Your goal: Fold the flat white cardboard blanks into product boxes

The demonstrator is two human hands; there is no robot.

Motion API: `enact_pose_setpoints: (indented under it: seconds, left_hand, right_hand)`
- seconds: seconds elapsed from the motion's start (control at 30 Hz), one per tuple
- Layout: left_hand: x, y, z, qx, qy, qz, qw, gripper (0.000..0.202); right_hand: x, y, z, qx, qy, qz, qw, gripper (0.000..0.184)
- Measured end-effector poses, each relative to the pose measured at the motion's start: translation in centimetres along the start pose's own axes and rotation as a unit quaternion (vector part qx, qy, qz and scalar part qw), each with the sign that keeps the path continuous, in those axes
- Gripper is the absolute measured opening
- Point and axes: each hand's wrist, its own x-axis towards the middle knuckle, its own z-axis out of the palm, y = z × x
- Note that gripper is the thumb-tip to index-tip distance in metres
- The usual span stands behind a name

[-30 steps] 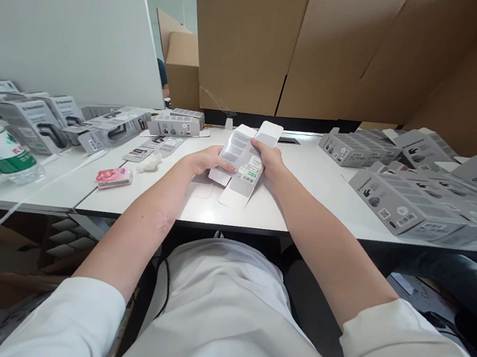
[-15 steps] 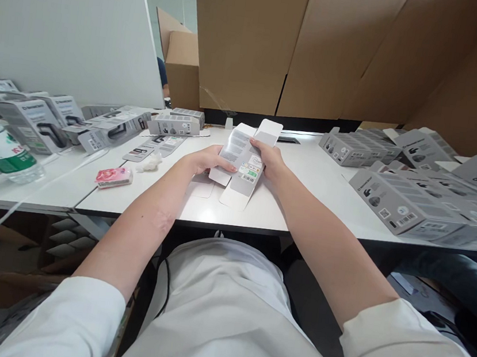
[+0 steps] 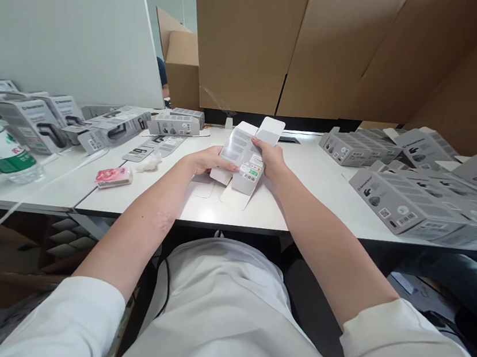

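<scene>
Between my two hands is a grey and white product box (image 3: 249,165), partly unfolded, its white end flaps sticking out at top and bottom. My left hand (image 3: 211,161) grips its left panel, fingers laid across the printed face. On the opposite edge my right hand (image 3: 269,158) holds it, the thumb pressed on the front. Small print, coloured labels and a barcode show on the panels. Under the box, a pale flat piece of card (image 3: 199,188) lies on the white table (image 3: 304,207), partly covered.
Finished-looking grey boxes (image 3: 409,202) crowd the right side; more boxes (image 3: 114,125) stand at the left. A pink packet (image 3: 114,177), crumpled white tissue (image 3: 150,162) and a water bottle (image 3: 1,149) lie on the left. Tall cardboard (image 3: 247,40) rises behind the table.
The held box has shifted very slightly and tilted, its lower front panel now standing apart from the bottom flap. Both hands keep nearly the same place and grip.
</scene>
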Motion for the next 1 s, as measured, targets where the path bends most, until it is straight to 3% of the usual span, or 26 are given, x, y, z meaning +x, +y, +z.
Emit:
enact_pose_setpoints:
  seconds: [0.13, 0.27, 0.43, 0.53, 0.67, 0.83, 1.0]
  left_hand:
    - [0.2, 0.0, -0.2, 0.014, 0.067, 0.035, 0.997, 0.075]
    - [0.1, 0.2, -0.4, -0.007, 0.113, 0.047, 0.992, 0.079]
    - [-0.2, 0.4, 0.0, -0.012, 0.093, 0.022, 0.995, 0.082]
    - [-0.1, 0.2, 0.1, -0.017, 0.097, -0.010, 0.995, 0.072]
    - [0.5, -0.1, -0.1, -0.029, 0.150, -0.032, 0.988, 0.058]
    - [0.7, 0.0, -0.1, -0.013, 0.181, -0.012, 0.983, 0.049]
    - [0.7, 0.2, 0.0, -0.029, 0.204, 0.005, 0.978, 0.046]
  right_hand:
    - [0.1, 0.1, 0.1, -0.009, -0.004, -0.002, 1.000, 0.027]
    - [-0.3, 0.2, 0.4, -0.031, -0.055, -0.002, 0.998, 0.039]
    - [-0.9, 0.0, 0.5, -0.022, -0.085, 0.027, 0.996, 0.016]
    - [-0.8, -0.1, 0.3, -0.029, -0.087, 0.030, 0.995, 0.014]
    - [-0.7, 0.1, 0.2, -0.055, -0.105, 0.029, 0.993, 0.016]
    - [-1.0, 0.4, 0.4, -0.077, -0.115, 0.025, 0.990, 0.011]
    - [-1.1, 0.6, 0.6, -0.087, -0.118, 0.033, 0.989, 0.017]
